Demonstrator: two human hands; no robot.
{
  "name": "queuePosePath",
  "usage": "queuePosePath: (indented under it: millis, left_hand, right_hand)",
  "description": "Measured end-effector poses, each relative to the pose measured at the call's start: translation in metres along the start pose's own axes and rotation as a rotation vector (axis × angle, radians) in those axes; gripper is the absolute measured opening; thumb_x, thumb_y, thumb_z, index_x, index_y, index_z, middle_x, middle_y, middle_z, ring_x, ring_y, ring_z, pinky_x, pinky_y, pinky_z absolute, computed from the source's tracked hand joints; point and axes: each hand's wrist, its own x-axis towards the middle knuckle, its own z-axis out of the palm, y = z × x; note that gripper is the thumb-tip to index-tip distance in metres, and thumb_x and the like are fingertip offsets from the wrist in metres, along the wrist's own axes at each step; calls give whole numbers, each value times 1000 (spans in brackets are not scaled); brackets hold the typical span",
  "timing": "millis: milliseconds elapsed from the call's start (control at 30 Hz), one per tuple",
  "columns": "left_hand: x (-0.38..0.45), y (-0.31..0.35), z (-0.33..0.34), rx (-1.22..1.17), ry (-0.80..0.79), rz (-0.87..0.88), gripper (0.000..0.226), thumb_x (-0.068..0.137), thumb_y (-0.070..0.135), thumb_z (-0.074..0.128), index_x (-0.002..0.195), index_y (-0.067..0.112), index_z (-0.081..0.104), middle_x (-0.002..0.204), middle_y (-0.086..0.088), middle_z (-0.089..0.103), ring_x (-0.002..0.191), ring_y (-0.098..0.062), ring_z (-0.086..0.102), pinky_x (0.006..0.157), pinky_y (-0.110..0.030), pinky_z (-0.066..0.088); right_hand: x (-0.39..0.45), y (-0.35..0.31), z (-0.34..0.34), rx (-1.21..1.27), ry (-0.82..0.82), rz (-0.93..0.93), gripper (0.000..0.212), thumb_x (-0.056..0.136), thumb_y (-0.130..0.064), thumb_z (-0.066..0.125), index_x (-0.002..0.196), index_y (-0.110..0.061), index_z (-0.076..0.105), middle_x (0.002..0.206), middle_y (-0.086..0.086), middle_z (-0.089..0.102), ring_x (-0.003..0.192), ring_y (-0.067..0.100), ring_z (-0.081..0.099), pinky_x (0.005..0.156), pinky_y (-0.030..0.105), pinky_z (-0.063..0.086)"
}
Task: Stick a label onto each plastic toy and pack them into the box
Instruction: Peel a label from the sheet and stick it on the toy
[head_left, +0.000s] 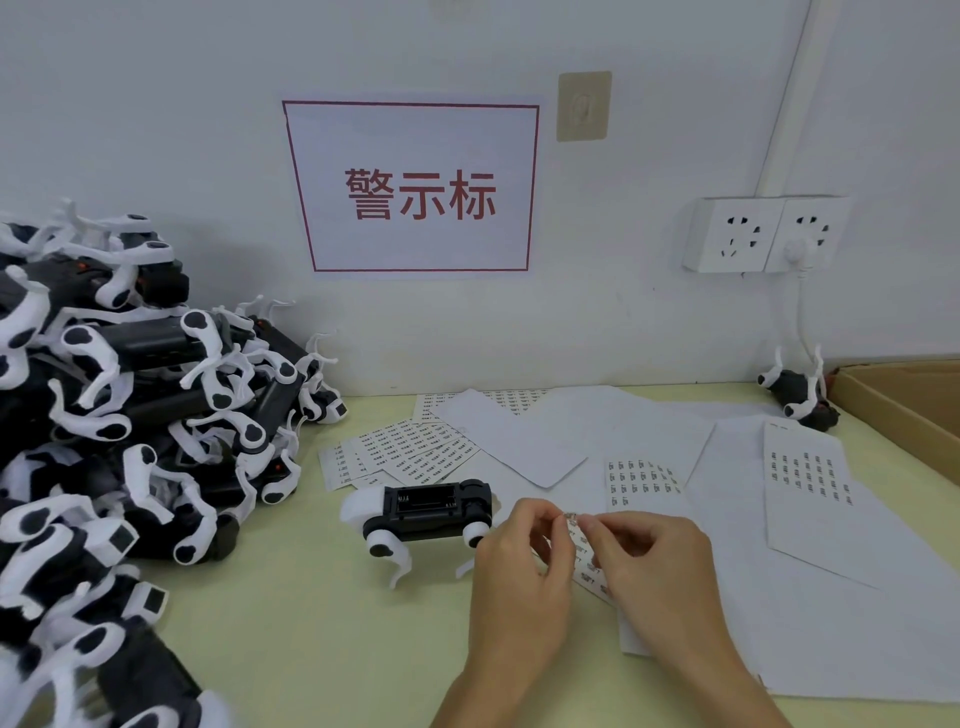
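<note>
Left hand (522, 564) and right hand (652, 558) close together, fingers (597, 527) curled, pinching.

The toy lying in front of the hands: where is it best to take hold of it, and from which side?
Probably grip the toy across its dark middle body, coming from above. It lies belly-up with the flat battery bay facing up; the thin white legs stick out toward the person and look too slender to hold firmly.

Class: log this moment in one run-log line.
stage: peeling label | left hand + right hand: pinch label sheet | toy: on table, unlabelled
</note>
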Motion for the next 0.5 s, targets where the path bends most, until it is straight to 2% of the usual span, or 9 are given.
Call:
queuePosePath:
  millis: [33,167,500]
  left_hand:
    - [0,0,0,-4,8,-5,12,92,30,56,82,29,62,73,13,64,71,-10,61,57,-12,40]
    - [1,-2,0,-20,0,-12,12,93,29,57,82,29,62,73,13,65,71,-10,62,57,-12,40]
    - [0,-3,0,-20,-15,-21,14,97,21,59,85,27,64,75,13,66,73,-11,62,58,-15,42]
  right_hand:
    - [1,0,-1,19,-3,10,20,84,-18,76,67,-29,77,59,-12,69,55,5,64,59,24,55]
    - [0,-3,-1,175,-59,54,24,84,-12,74,66,-27,76,57,-6,64,41,8,55,46,13,44]
    - [-2,0,3,237,-96,55,22,85,-11,72,68,-24,72,58,-5,62,42,13,54,46,16,44]
